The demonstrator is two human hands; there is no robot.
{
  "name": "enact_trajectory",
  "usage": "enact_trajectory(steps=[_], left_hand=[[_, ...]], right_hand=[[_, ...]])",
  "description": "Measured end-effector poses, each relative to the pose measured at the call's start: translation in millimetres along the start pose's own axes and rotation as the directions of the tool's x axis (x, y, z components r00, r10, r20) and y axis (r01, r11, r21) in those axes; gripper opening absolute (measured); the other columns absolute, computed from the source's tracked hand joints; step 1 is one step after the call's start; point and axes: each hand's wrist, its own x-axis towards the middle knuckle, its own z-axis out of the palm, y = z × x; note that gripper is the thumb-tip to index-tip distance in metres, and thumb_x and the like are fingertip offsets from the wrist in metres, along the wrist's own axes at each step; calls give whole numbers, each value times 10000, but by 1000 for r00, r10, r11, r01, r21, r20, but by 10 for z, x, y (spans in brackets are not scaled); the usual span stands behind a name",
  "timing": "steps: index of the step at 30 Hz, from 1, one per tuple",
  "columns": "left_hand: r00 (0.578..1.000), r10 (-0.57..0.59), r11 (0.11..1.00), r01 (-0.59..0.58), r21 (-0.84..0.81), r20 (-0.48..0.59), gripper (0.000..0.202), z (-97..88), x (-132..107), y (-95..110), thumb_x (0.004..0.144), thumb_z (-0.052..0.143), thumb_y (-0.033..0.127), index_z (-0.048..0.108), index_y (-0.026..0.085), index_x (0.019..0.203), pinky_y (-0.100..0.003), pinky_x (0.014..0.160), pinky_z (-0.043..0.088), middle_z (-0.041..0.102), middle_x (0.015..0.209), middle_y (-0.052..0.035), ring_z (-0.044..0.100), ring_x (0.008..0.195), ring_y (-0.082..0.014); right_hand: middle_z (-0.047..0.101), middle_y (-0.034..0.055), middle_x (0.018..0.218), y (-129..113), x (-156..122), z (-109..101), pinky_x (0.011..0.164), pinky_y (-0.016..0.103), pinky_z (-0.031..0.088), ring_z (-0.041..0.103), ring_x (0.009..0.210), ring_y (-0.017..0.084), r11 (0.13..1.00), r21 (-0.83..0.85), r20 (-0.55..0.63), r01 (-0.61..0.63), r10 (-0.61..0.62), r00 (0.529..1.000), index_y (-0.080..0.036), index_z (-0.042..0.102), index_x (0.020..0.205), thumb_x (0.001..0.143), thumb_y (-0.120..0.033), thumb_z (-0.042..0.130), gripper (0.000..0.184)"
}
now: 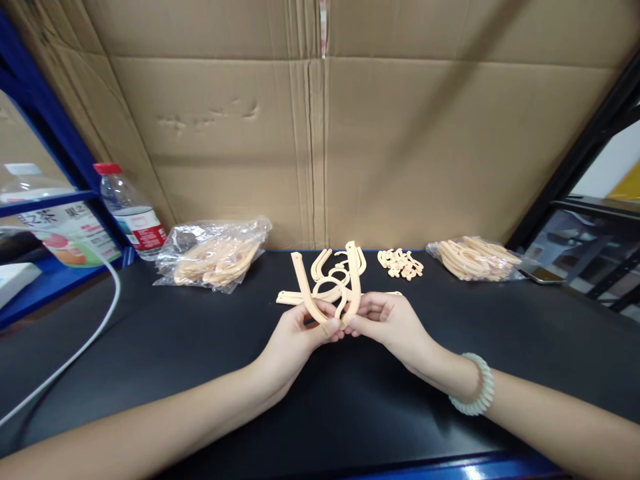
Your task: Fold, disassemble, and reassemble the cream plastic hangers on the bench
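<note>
Both hands meet above the black table around a beige plastic folding clothes hanger. My left hand (pixel 295 333) pinches the lower end of its left curved arm (pixel 302 280). The lower end of the right curved arm (pixel 355 280) is gripped by my right hand (pixel 397 327). Between the two arms stands a curved hook (pixel 341 307), its foot at the fingertips. Whether the three pieces are joined there is hidden by the fingers. Behind them lie more beige hanger parts (pixel 320 264), partly covered by the held pieces.
A pile of small beige pieces (pixel 400 263) sits at the back. Clear bags of hanger parts lie at left (pixel 215 257) and right (pixel 475 257). A red-capped bottle (pixel 133 213) stands by the blue shelf (pixel 50 127). A white cable (pixel 95 333) crosses the table's left side (pixel 165 347).
</note>
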Motion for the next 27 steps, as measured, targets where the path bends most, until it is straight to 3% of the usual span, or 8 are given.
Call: enact_trajectory(steps=[6, 11, 15, 20, 23, 27], left_hand=[[998, -23, 1000, 23, -13, -63, 259, -2, 5, 66, 667, 839, 249, 631, 144, 781, -253, 743, 522, 666, 761, -7, 632, 712, -123], [994, -59, 997, 54, -61, -93, 191, -159, 56, 272, 697, 788, 116, 650, 135, 828, -220, 742, 552, 697, 781, -36, 663, 726, -126], [991, -54, 998, 52, -20, -119, 181, -369, 167, 492, 684, 733, -3, 661, 114, 802, -183, 716, 570, 712, 792, -58, 687, 717, -126], [996, -45, 993, 53, 106, -79, 199, -586, 287, 681, 671, 757, 29, 677, 107, 836, -169, 718, 571, 737, 781, -83, 716, 750, -153], [999, -46, 969, 40, 244, 17, 205, -669, 322, 722, 663, 802, 110, 693, 124, 836, -202, 743, 570, 746, 803, -80, 719, 774, -168], [989, 33, 846, -106, 523, 146, 191, -722, 344, 728, 633, 833, 193, 721, 164, 784, -268, 721, 562, 745, 767, -44, 712, 759, -198]], right_hand=[[661, 9, 736, -23, 12, -47, 545, 225, 533, 658, 641, 130, 991, 93, -12, -95, 96, 995, -154, 622, 819, 664, -307, 820, 293], [604, -33, 636, -102, 99, -363, 520, 184, 501, 600, 580, 86, 978, 156, 52, -141, 134, 990, -166, 607, 798, 680, -274, 819, 265], [662, 3, 653, -181, 203, -690, 536, 212, 504, 630, 596, 113, 995, 5, 80, -96, 95, 992, -162, 640, 810, 675, -287, 821, 258], [681, 25, 651, -201, 289, -912, 529, 228, 499, 626, 578, 119, 986, -147, 94, -82, 97, 991, -157, 632, 755, 677, -316, 810, 251], [669, 20, 668, -225, 295, -950, 546, 244, 516, 604, 570, 112, 959, -281, 148, -21, 65, 987, -155, 649, 736, 676, -313, 800, 227], [644, 7, 656, -315, 274, -1002, 496, 233, 481, 569, 547, 108, 890, -454, 233, 28, 88, 968, -166, 652, 721, 667, -314, 790, 209]])
